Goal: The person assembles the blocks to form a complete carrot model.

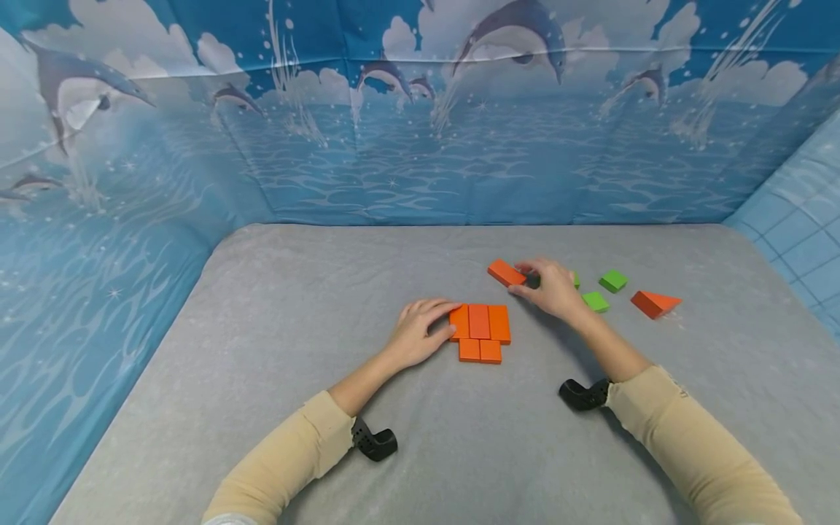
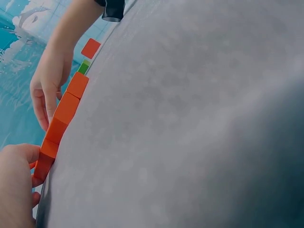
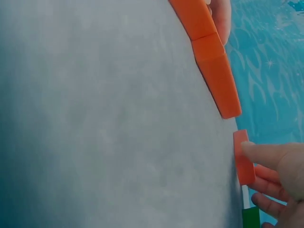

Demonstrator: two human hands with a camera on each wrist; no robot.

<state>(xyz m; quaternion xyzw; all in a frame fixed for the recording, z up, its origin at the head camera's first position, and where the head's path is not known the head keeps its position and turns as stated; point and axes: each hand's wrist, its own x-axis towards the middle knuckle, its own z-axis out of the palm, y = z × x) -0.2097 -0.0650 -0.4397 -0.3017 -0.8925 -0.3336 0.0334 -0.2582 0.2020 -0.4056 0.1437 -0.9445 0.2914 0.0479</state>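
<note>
Orange blocks point(image 1: 480, 321) and green blocks point(image 1: 596, 302) lie on a grey surface point(image 1: 295, 292).

Wearing beige sleeves point(image 1: 698, 452), wrinkling lightly and ending in wide cuffs point(image 1: 332, 430), showing a small dark marking point(image 1: 679, 389) on the right one; sporting black, curved, perforated wrist devices point(image 1: 377, 443) on both sides.

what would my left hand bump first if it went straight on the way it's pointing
Probably the leftmost orange block in the group; your left hand seems to be touching its edge, though exact contact is hard to judge.
</note>
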